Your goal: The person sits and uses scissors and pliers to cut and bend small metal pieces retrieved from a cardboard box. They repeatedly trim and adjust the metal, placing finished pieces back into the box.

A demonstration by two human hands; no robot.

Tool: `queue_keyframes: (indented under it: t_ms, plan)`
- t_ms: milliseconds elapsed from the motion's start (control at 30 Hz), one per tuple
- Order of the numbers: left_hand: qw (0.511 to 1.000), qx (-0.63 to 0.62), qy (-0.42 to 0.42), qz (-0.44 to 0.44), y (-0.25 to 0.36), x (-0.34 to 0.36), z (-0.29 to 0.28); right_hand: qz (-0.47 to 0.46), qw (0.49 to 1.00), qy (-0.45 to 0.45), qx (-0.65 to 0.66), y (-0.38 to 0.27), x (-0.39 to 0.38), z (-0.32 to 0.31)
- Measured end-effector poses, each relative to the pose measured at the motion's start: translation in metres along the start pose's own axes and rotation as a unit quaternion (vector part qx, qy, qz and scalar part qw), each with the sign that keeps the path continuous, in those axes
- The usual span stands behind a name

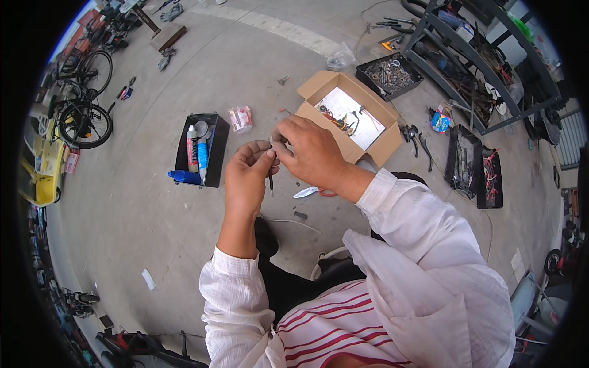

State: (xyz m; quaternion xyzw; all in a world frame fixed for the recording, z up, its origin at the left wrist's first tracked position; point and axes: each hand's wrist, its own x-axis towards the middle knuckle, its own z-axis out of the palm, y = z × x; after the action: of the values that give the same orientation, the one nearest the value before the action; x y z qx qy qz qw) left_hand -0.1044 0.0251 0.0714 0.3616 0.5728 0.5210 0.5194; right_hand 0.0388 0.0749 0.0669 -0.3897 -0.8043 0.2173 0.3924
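Note:
My left hand [246,178] pinches a short, thin black piece [270,179], perhaps a cable or tube, which hangs down below the fingertips. Close against it, my right hand [314,150] has its thumb and fingers pressed together at the upper end of this piece. What sits between the right fingertips is mostly covered. Under my hands, scissors [307,192] with red handles lie on the floor, beside small dark scraps [300,215]. An open cardboard box [392,132] stands beyond my right hand, with wires and small parts on a white sheet inside.
Left of my hands is a black bin [215,161] with bottles; a clear bag [240,119] lies near it. A tray of hardware [392,73], pliers [411,134], black trays [464,161] and a loaded metal rack [457,58] stand at right. Bicycles [83,122] are far left.

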Motion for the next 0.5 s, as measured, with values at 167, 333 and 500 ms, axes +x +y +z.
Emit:
queue_keyframes:
  t_ms: [167, 333, 500]
  plan:
    - [1.0, -0.002, -0.016, -0.006, -0.003, 0.0, -0.003, -0.041, 0.999, -0.005, 0.005, 0.008, 0.0, 0.0]
    - [1.0, 0.019, -0.013, -0.007, -0.003, 0.0, -0.002, -0.042, 0.999, -0.028, -0.015, 0.008, 0.001, -0.005]
    - [0.999, 0.042, -0.025, -0.005, -0.002, 0.001, 0.0, -0.015, 0.999, -0.032, 0.004, 0.012, 0.003, -0.007]
